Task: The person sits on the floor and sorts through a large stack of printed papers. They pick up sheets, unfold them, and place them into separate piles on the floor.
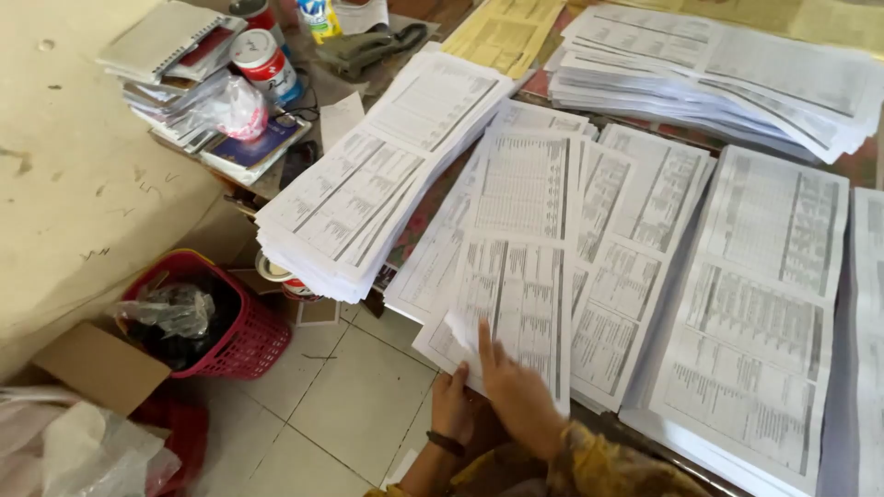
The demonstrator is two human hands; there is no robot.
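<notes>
As right hand [516,391] rests, printed sheet [516,276] beneath

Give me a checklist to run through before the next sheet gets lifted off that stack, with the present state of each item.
1. Right hand flat on the top printed sheet: ok.
2. Left hand at the sheet's near edge: ok, though whether it pinches only one sheet, cannot tell.
3. Near corner of the sheet curled up and free to lift: ok.
4. Stack fully supported: not ok, its near end overhangs the table edge above the tiled floor.
5. Neighbouring tall stack on the left squared: not ok, its sheets are fanned and it also overhangs.
6. Red basket below kept away from falling sheets: cannot tell.
</notes>
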